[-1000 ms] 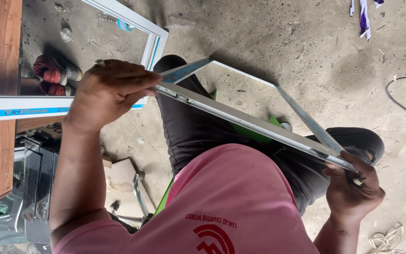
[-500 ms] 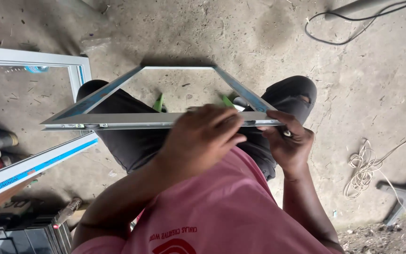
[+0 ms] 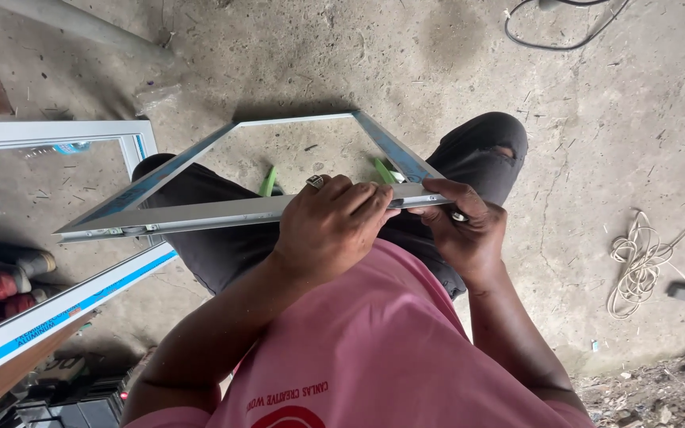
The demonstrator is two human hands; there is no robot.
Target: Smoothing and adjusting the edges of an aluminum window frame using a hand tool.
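Head view: a metal frame (image 3: 200, 212) lies across the lap at mid-picture, its near rail running from left edge to right corner. Left hand (image 3: 331, 226) has its fingers wrapped over that rail; right hand (image 3: 461, 226) pinches the right corner, fingers closed on it. Bare concrete floor (image 3: 596, 119) lies open above and right; a rope coil (image 3: 640, 261) sits far right, another frame (image 3: 57, 135) upper left.
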